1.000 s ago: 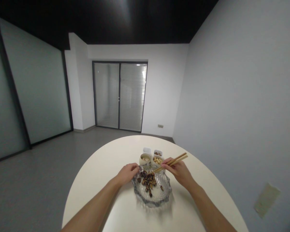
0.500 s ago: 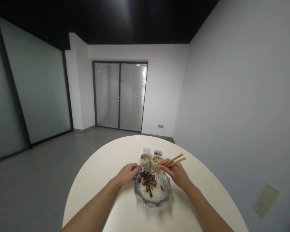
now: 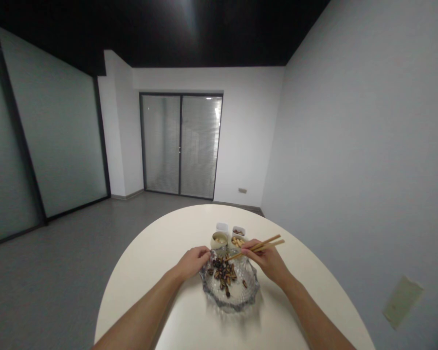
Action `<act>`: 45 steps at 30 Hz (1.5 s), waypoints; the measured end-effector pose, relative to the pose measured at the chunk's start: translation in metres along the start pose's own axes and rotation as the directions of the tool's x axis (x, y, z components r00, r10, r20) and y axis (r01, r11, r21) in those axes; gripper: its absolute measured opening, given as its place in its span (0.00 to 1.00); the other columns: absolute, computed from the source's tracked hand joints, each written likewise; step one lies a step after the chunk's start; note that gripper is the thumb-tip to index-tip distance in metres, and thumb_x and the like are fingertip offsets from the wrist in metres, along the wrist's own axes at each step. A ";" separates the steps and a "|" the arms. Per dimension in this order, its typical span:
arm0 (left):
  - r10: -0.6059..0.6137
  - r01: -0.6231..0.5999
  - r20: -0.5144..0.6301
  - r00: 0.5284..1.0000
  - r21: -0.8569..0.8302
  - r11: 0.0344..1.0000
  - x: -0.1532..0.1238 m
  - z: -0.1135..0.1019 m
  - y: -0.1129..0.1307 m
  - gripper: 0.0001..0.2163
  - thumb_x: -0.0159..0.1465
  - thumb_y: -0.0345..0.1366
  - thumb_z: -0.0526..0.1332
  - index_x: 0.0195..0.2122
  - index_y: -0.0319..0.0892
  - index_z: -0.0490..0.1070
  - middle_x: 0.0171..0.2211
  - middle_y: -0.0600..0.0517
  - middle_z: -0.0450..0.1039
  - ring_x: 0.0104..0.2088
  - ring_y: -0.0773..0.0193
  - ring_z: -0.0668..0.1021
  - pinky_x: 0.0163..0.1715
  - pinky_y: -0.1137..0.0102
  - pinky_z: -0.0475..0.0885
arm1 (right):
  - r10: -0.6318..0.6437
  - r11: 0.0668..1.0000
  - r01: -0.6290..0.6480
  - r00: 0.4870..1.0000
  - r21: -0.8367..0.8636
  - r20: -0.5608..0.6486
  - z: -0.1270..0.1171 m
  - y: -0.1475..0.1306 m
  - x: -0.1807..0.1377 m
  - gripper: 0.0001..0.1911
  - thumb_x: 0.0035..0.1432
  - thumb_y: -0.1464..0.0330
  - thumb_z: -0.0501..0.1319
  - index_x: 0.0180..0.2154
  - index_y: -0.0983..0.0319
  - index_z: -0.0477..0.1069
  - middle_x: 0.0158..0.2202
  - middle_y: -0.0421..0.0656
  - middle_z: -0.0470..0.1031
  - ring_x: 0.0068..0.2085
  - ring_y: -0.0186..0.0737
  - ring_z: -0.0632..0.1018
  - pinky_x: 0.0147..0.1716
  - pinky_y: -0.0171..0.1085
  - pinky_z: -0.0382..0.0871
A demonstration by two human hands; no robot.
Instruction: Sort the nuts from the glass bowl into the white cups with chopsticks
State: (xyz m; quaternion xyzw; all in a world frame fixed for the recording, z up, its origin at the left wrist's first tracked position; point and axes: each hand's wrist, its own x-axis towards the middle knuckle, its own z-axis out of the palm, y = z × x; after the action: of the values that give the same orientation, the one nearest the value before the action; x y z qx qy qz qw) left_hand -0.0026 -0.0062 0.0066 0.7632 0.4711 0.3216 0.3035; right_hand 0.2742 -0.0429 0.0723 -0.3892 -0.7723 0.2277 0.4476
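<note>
A clear glass bowl (image 3: pixel 241 297) with a wavy rim stands on the table in front of me. Dark brown, seed-like pieces (image 3: pixel 224 277) are heaped toward its left side, and one lies apart at the right. At the bowl's left rim, my left hand (image 3: pixel 194 262) is closed on the edge. My right hand (image 3: pixel 264 260) grips a pair of wooden chopsticks (image 3: pixel 268 243) over the right rim. Their tips reach down to the top of the heap; whether they pinch a piece is too small to tell.
Behind the bowl stand a round cup (image 3: pixel 219 239) with pale pieces, a cup of yellowish nuts (image 3: pixel 238 241), a small white dish (image 3: pixel 222 227) and another dish (image 3: pixel 238 231) with brown bits. The round white table (image 3: pixel 142 262) has a wall close on its right.
My right hand and the rear ends of the chopsticks have shifted slightly right and down. The tips stay at the heap. My left hand and the bowl have not moved.
</note>
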 end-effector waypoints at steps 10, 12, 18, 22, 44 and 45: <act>0.017 -0.016 -0.006 1.000 0.030 0.999 0.002 0.000 -0.002 0.17 0.65 0.44 0.52 0.35 0.40 0.76 0.32 0.51 0.77 0.33 0.61 0.75 0.36 0.71 0.66 | -0.001 0.999 0.003 0.998 0.036 -0.069 -0.005 0.000 -0.002 0.11 0.59 0.58 0.66 0.35 0.58 0.78 0.34 0.43 0.82 0.37 0.45 0.82 0.37 0.39 0.76; 0.024 -0.023 -0.009 1.000 0.032 0.999 0.002 0.000 -0.003 0.17 0.65 0.44 0.52 0.35 0.40 0.76 0.32 0.51 0.77 0.34 0.61 0.75 0.35 0.71 0.66 | -0.002 1.000 0.004 0.998 0.023 -0.064 -0.006 0.000 -0.001 0.10 0.60 0.58 0.66 0.36 0.58 0.78 0.34 0.43 0.82 0.36 0.44 0.82 0.36 0.39 0.76; 0.008 -0.008 -0.008 1.000 0.029 1.000 0.001 0.000 -0.002 0.17 0.65 0.45 0.52 0.35 0.40 0.76 0.31 0.51 0.77 0.34 0.61 0.75 0.33 0.72 0.66 | 0.037 0.999 -0.036 0.998 0.019 -0.051 -0.002 0.002 0.001 0.11 0.59 0.58 0.66 0.36 0.59 0.78 0.34 0.43 0.82 0.36 0.45 0.82 0.36 0.38 0.77; 0.020 -0.020 -0.006 1.000 0.027 0.999 0.001 0.000 -0.001 0.17 0.65 0.45 0.52 0.35 0.40 0.76 0.32 0.51 0.77 0.34 0.61 0.75 0.34 0.71 0.66 | 0.051 0.999 -0.052 0.996 -0.013 -0.069 0.006 0.005 0.000 0.11 0.59 0.58 0.66 0.36 0.58 0.79 0.33 0.43 0.82 0.34 0.44 0.82 0.35 0.38 0.76; 0.009 -0.009 -0.001 1.000 0.017 1.000 0.000 0.000 0.002 0.17 0.65 0.45 0.52 0.35 0.40 0.76 0.33 0.50 0.78 0.35 0.60 0.75 0.36 0.71 0.66 | -0.022 1.000 0.023 0.993 0.008 -0.118 0.007 -0.004 -0.002 0.15 0.59 0.53 0.65 0.36 0.58 0.79 0.35 0.44 0.83 0.36 0.45 0.82 0.38 0.41 0.78; 0.008 -0.008 -0.002 1.000 0.017 1.000 0.000 -0.001 0.002 0.17 0.65 0.45 0.52 0.35 0.40 0.76 0.33 0.50 0.78 0.35 0.60 0.76 0.36 0.71 0.66 | -0.020 1.000 0.021 0.990 0.007 -0.140 0.005 -0.004 -0.001 0.15 0.59 0.54 0.65 0.36 0.58 0.79 0.34 0.44 0.83 0.35 0.45 0.82 0.37 0.40 0.78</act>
State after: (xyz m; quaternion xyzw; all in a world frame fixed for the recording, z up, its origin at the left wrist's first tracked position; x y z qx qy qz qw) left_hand -0.0019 -0.0068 0.0085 0.7673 0.4710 0.3196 0.2954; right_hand 0.2690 -0.0461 0.0721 -0.3943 -0.7420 0.1986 0.5044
